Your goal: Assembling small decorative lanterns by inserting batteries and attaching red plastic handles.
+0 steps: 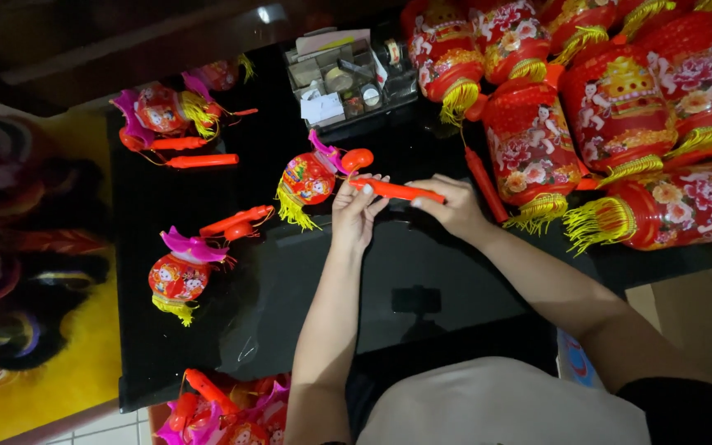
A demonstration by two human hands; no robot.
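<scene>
Hands first, from my head view: my left hand (pixel 354 216) sits at centre frame, fingers curled and pinched on the near end of an orange handle stick (pixel 395 191). My right hand (pixel 453 206) is just right of it, fingers folded around the stick's other end, so the stick lies level between both hands. From its left end hangs a small red lantern (pixel 310 180) with a pink top and a yellow tassel, resting on the glossy black table (pixel 290 305).

Upper centre holds a clear compartment box (pixel 348 76) with small white cards, round tape rolls and oddments; what is printed on them is too small to make out. Upper right is crowded with large red lanterns (pixel 620 107), patterned with flowers and figures and fringed in yellow. At upper left lies another small lantern with its stick (pixel 166 115), at centre left a third one (pixel 181 276), and at the lower edge a heap of pink and red ones (pixel 224 412). A yellow mat (pixel 84 363) fills the left side.
</scene>
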